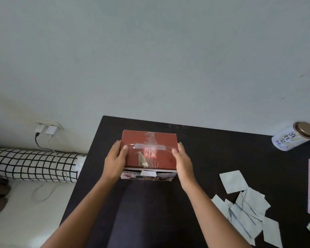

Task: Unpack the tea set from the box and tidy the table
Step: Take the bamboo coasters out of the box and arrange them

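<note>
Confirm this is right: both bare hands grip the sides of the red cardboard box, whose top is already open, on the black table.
Wrong on one point: the head view shows the red cardboard box taped shut. The left hand and right hand do grip its sides on the black table.

1. The box (149,151) looks like red cardboard, and glossy clear tape crosses its top.
2. The tabletop (213,151) is dark and smooth, with a dull sheen.
3. The tin (292,137) has a shiny metal lid.
4. The paper sheets (247,204) are white and matt.
5. The bolster (34,164) is of checked cloth.
</note>
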